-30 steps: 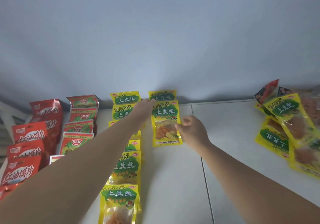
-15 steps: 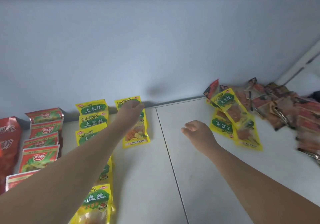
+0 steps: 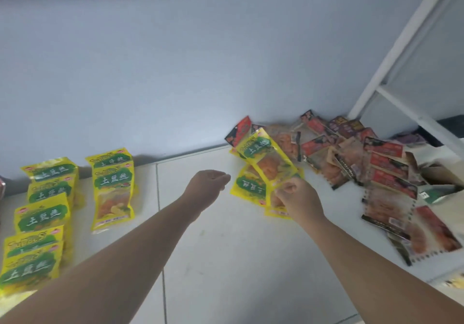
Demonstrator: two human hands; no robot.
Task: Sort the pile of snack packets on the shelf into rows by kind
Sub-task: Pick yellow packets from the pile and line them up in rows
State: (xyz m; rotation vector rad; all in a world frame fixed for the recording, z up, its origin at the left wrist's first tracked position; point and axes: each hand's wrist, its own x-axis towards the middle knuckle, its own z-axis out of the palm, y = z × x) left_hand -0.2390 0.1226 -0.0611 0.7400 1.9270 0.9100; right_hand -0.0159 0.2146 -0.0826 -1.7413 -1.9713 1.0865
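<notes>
The right hand (image 3: 298, 197) pinches the near end of a yellow packet (image 3: 266, 163), whose long axis slants away-left toward the wall, while the left hand (image 3: 209, 182) hangs loosely curled, empty.

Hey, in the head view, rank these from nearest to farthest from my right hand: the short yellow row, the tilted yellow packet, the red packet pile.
1. tilted yellow packet, pinched by the right hand.
2. red packet pile, just to its right.
3. short yellow row, far left.
</notes>
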